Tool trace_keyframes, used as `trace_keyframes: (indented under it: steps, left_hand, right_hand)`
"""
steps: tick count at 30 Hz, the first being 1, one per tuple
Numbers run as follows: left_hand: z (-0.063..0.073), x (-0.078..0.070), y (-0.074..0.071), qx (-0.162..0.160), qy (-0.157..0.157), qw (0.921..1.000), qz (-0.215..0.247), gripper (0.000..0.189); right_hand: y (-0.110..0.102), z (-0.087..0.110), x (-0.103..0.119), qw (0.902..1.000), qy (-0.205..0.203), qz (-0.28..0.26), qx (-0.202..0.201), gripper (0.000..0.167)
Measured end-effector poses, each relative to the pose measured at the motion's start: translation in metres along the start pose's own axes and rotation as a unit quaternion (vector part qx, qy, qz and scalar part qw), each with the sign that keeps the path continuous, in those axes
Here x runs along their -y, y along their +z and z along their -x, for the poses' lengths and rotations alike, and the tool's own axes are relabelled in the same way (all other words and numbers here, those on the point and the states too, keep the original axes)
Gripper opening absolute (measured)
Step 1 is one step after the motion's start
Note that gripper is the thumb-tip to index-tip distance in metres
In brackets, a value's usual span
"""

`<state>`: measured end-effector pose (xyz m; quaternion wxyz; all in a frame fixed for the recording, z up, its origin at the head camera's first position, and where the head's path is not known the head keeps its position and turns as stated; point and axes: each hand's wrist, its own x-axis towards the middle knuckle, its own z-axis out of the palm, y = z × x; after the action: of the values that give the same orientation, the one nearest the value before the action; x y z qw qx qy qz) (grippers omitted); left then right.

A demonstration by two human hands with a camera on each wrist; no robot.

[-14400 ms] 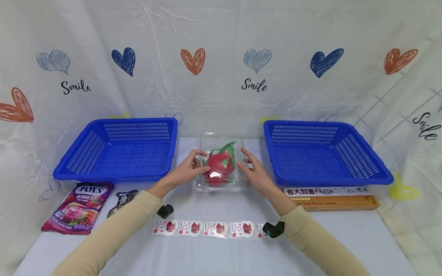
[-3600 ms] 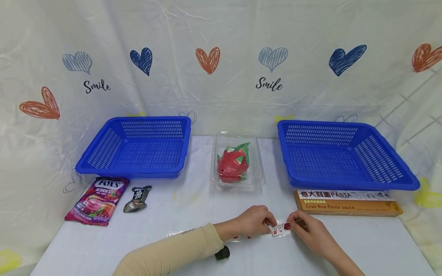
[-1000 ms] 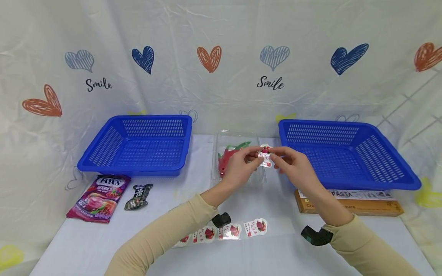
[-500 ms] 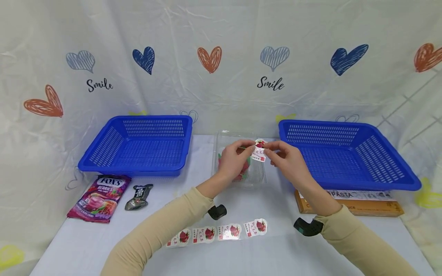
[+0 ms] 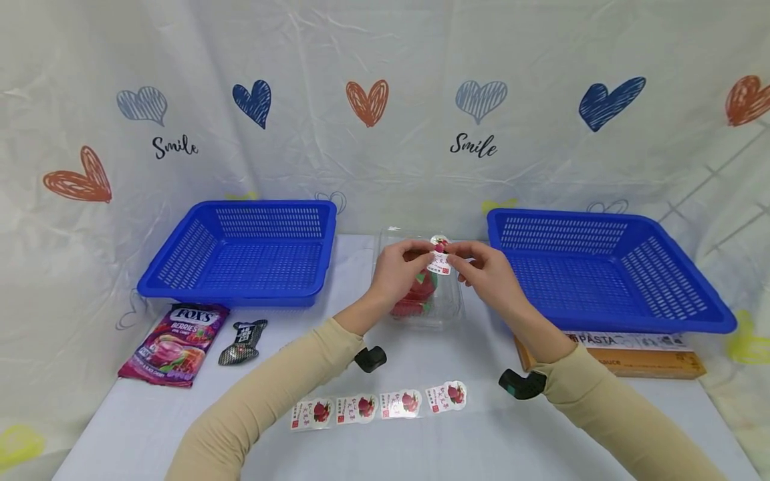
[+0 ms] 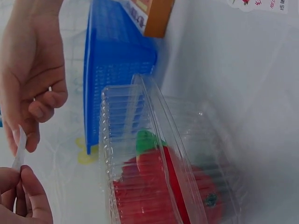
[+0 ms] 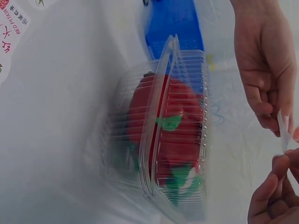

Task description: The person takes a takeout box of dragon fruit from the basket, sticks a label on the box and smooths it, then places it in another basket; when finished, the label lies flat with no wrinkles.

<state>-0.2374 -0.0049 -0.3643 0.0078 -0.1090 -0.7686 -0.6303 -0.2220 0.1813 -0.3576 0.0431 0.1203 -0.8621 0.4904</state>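
A white sticker [image 5: 440, 264] with a dragon fruit print is stretched between both hands above a clear plastic clamshell box [image 5: 448, 308]. My left hand [image 5: 394, 275] pinches its left edge between thumb and fingertips. At its right edge, my right hand [image 5: 490, 279] pinches it the same way. Inside the closed box lies a red and green dragon fruit [image 7: 180, 140], partly covered by my left hand in the head view. Both wrist views show the sticker [image 6: 19, 151] nearly edge-on, apart from the box's ribbed lid [image 7: 203, 93].
Several dragon fruit stickers [image 5: 356, 409] lie on a clear backing sheet near the front. Blue baskets stand left [image 5: 240, 300] and right [image 5: 601, 321]. A candy bag [image 5: 174, 347] and a small black packet [image 5: 243, 342] lie left; a pasta box [image 5: 656, 364] lies right.
Earlier both hands touched the box, then picked a sticker off the sheet's right end and raised it. Over the last second, they have carried it left and slightly away, over the box's lid.
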Motion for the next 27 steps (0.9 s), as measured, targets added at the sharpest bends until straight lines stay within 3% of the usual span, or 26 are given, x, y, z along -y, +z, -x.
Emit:
trace_keyframes:
  steps: [4,9,12,20,27]
  left_hand:
    - [-0.002,0.002,-0.004,-0.004,0.008,0.9997,-0.021,0.017]
    - [-0.005,0.007,-0.009,0.004,0.008,0.9994,-0.034,0.018]
    - [-0.007,0.010,-0.010,0.008,0.015,0.9977,-0.066,0.019]
    - [-0.016,0.015,-0.018,0.010,0.046,0.9778,-0.204,0.018]
    - [-0.023,0.017,-0.021,0.008,0.023,0.9689,-0.246,0.014]
  right_hand:
    - [0.003,-0.004,-0.004,0.9999,0.010,-0.007,-0.009,0.033]
    - [0.009,-0.011,-0.008,0.9993,0.022,-0.030,0.009,0.033]
    - [0.015,-0.015,-0.010,0.9985,0.035,-0.040,0.013,0.031]
    - [0.026,-0.028,-0.013,0.9984,0.043,-0.024,0.029,0.026]
    - [0.034,-0.038,-0.017,0.9973,0.057,0.009,0.045,0.024]
